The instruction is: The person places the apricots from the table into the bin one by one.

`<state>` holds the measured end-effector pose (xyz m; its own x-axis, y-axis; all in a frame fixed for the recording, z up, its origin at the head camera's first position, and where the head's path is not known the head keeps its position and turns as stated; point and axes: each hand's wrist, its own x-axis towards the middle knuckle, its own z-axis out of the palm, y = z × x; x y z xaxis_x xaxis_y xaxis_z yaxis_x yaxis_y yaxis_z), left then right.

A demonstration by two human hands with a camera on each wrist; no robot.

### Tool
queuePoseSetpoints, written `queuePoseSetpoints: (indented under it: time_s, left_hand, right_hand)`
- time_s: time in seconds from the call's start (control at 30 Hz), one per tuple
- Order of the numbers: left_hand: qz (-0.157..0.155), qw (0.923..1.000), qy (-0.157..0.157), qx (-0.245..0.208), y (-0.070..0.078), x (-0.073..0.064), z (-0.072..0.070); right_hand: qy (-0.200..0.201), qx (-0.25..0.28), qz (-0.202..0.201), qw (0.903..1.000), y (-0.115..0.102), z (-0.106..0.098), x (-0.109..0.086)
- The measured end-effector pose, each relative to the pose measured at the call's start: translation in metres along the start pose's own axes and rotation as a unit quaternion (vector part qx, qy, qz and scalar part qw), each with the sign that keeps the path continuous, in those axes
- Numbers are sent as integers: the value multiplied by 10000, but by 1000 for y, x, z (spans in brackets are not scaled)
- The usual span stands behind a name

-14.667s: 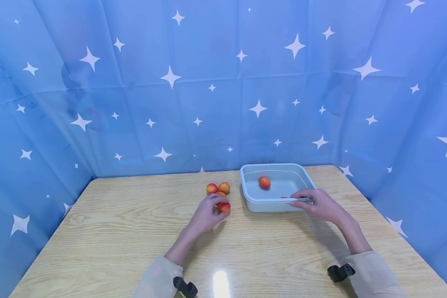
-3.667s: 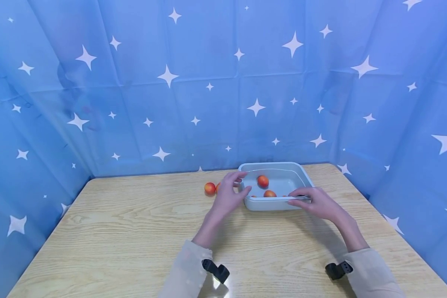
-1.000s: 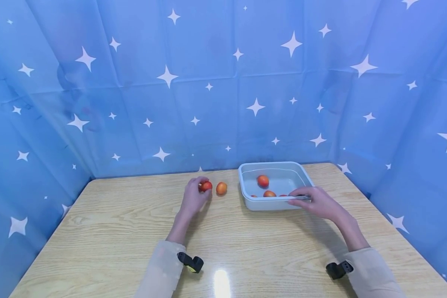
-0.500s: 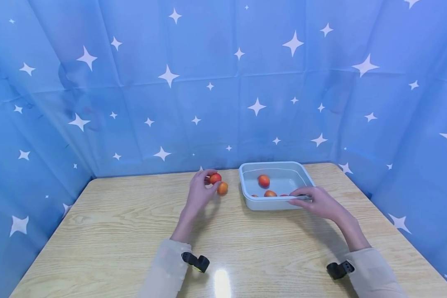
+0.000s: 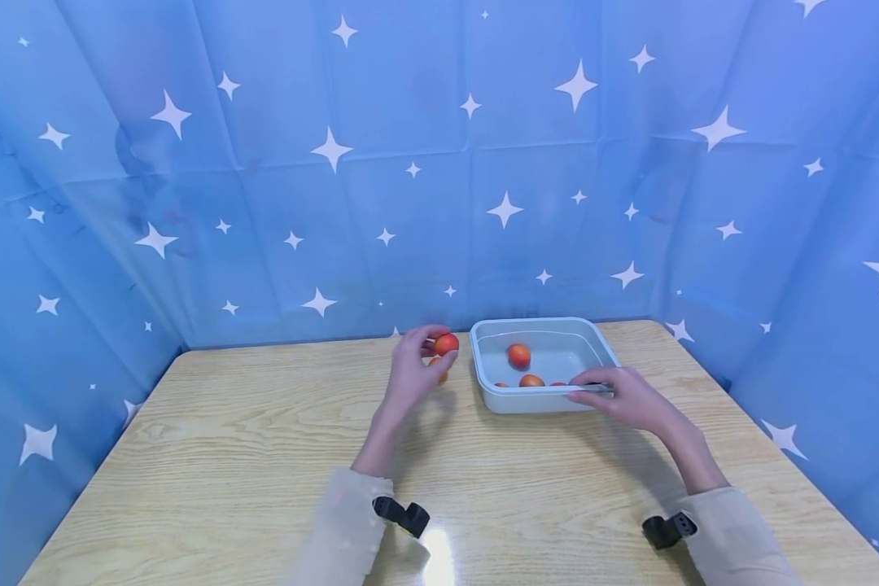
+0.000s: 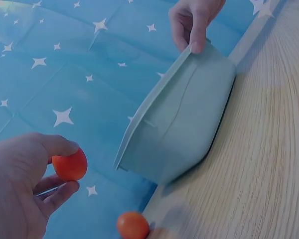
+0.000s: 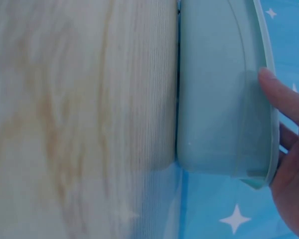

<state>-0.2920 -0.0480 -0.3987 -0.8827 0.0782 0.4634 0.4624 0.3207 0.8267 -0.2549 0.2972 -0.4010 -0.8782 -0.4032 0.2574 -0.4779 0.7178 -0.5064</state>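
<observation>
My left hand (image 5: 410,373) pinches a small round red-orange fruit (image 5: 447,344) between thumb and fingers, held above the table just left of the light blue plastic basin (image 5: 549,400). In the left wrist view the same fruit (image 6: 71,165) shows clear of the table. Behind my left thumb, partly hidden, a second orange fruit (image 5: 439,373) lies on the table; the left wrist view shows this fruit (image 6: 133,225) whole. My right hand (image 5: 630,399) grips the basin's near rim toward its right end. The right wrist view shows my right thumb (image 7: 279,92) over the rim.
Several fruits lie in the basin, among them a red one (image 5: 518,356) and an orange one (image 5: 531,381); the near wall partly covers some. A starry blue curtain (image 5: 410,203) hangs behind the wooden table (image 5: 227,456).
Earlier, several fruits lay left of the basin; now more are inside it. In the last second my left hand has lifted a fruit and carried it right. My right hand stays on the rim.
</observation>
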Motion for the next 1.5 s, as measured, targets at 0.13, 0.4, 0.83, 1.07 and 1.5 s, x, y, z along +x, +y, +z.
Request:
queuePoseSetpoints:
  time_s: [0.13, 0.4, 0.83, 1.07, 1.5]
  left_hand:
    - [198, 9995, -128, -196, 4, 1, 9]
    - [388, 9983, -352, -254, 11, -1, 28]
    - [262, 9969, -726, -171, 21, -4, 50]
    - [233, 9949, -930, -320, 20, -5, 52]
    - [213, 9980, -529, -288, 15, -2, 48]
  right_hand:
    - [-44, 4, -19, 10000, 0, -1, 1]
    - [-14, -18, 22, 10000, 3, 1, 1]
    - [-45, -7, 21, 10000, 7, 2, 2]
    - [-71, 60, -6, 10000, 2, -1, 1]
    - [-54, 105, 58, 9999, -1, -1, -1]
